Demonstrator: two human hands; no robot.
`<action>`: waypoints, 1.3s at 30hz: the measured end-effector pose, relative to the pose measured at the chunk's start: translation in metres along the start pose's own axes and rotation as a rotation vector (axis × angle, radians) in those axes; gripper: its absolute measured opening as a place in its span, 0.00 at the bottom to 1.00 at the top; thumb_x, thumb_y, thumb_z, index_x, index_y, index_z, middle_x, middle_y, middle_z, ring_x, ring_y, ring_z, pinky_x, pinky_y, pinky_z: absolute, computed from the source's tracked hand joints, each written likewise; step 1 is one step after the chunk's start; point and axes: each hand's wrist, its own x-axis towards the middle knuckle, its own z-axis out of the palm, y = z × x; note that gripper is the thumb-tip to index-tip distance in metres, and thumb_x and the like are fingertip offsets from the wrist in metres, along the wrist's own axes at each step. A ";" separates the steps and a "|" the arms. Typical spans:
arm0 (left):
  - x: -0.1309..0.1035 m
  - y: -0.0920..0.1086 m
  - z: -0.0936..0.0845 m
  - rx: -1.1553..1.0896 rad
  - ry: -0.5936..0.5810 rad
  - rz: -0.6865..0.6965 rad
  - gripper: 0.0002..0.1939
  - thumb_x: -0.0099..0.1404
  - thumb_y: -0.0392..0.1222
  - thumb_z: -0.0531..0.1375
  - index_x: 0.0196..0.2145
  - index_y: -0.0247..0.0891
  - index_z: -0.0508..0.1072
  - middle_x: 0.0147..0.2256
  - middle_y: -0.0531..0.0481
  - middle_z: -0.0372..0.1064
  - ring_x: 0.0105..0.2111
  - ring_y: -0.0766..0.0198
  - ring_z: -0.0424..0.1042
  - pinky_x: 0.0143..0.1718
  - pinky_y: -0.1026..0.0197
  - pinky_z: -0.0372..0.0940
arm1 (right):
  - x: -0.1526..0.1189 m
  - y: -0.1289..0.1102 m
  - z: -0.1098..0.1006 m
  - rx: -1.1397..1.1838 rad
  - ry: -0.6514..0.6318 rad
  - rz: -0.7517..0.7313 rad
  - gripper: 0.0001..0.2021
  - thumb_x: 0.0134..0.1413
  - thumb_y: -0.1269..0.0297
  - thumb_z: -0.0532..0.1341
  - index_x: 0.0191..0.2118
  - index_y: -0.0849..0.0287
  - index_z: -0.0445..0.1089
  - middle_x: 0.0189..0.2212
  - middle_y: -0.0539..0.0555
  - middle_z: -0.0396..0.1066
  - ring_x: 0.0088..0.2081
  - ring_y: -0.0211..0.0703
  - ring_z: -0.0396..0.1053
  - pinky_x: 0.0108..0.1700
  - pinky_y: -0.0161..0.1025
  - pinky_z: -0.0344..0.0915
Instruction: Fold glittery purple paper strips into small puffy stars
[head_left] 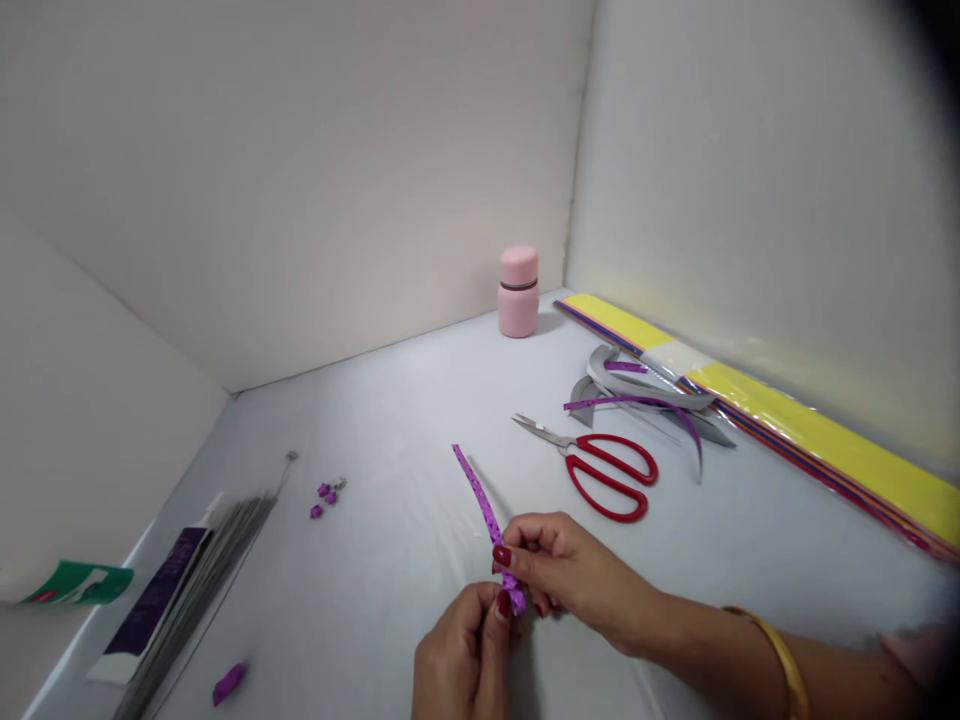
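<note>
A purple patterned paper strip [478, 492] runs up and away from my fingers, its near end folded into a small knot. My left hand [466, 650] pinches that folded end from below, thumb on top. From the right, my right hand [574, 570] grips the strip just above the fold between thumb and fingers. Parts of the fold are hidden behind the fingertips. Red-handled scissors [611, 475] lie beyond my right hand, blades pointing left. Small purple folded paper stars [326, 494] sit in a group to the left.
Grey and purple paper strips [637, 400] lie behind the scissors, beside a long yellow-topped paper pack [795, 430]. A pink flask [519, 293] stands at the back wall. On the left are thin wires [217, 560], a purple-and-white tube [154, 600] and a purple piece [229, 684].
</note>
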 end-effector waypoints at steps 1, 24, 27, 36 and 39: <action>0.000 -0.001 0.001 -0.024 -0.020 -0.016 0.19 0.63 0.52 0.50 0.24 0.38 0.70 0.20 0.50 0.69 0.22 0.63 0.66 0.25 0.66 0.58 | 0.000 0.000 0.000 0.006 0.007 -0.015 0.15 0.48 0.54 0.62 0.24 0.61 0.63 0.16 0.44 0.61 0.15 0.27 0.53 0.18 0.27 0.49; 0.004 -0.007 0.000 -0.355 -0.099 -0.109 0.18 0.59 0.55 0.57 0.29 0.35 0.72 0.23 0.49 0.69 0.23 0.65 0.63 0.26 0.66 0.58 | 0.001 0.005 -0.003 -0.064 0.005 -0.038 0.16 0.49 0.55 0.62 0.22 0.60 0.60 0.15 0.43 0.59 0.16 0.28 0.54 0.17 0.27 0.49; 0.004 -0.005 -0.001 -0.354 -0.060 -0.125 0.18 0.57 0.54 0.59 0.25 0.34 0.74 0.22 0.49 0.69 0.24 0.65 0.64 0.27 0.66 0.58 | 0.001 0.003 -0.002 -0.027 -0.015 -0.045 0.16 0.48 0.56 0.63 0.22 0.60 0.60 0.16 0.44 0.60 0.16 0.28 0.55 0.18 0.27 0.50; 0.004 -0.004 0.002 -0.509 -0.062 -0.199 0.18 0.55 0.54 0.61 0.25 0.33 0.75 0.21 0.48 0.71 0.22 0.66 0.66 0.25 0.67 0.60 | 0.001 0.003 -0.003 -0.016 -0.033 -0.029 0.17 0.46 0.54 0.64 0.21 0.61 0.62 0.14 0.43 0.59 0.15 0.28 0.55 0.18 0.28 0.51; 0.002 -0.005 0.001 -0.414 -0.075 -0.162 0.20 0.56 0.56 0.59 0.26 0.34 0.76 0.21 0.48 0.70 0.23 0.65 0.66 0.26 0.66 0.61 | 0.001 0.004 -0.003 -0.043 0.005 -0.023 0.17 0.48 0.52 0.62 0.22 0.61 0.64 0.13 0.43 0.58 0.15 0.28 0.53 0.18 0.28 0.49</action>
